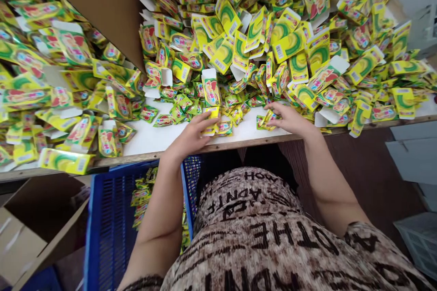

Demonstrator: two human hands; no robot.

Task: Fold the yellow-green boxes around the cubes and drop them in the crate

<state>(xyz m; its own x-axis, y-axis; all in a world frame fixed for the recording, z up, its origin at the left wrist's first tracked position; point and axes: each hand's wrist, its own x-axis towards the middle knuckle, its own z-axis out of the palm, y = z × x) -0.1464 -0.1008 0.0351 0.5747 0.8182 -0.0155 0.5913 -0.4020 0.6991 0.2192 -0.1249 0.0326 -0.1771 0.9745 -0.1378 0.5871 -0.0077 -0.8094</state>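
My left hand (195, 135) is at the table's front edge, its fingers bent over a small yellow box (212, 112) that shows above and between them. Just right of those fingertips lie wrapped green-and-yellow packets (225, 127). My right hand (290, 119) reaches in from the right, thumb and fingers around a few similar packets (265, 121) on the white surface. An upright box with an open white end (210, 87) stands behind my left hand. Loose green packets (180, 108) are spread between the hands and the heap.
A large heap of yellow-green boxes (225, 54) covers the back of the table (146, 138). A brown cardboard panel (102, 4) juts in at upper left. Below the edge, a blue crate (109, 218) holds packets, beside an open carton (37, 218). Grey boxes (413, 154) stand right.
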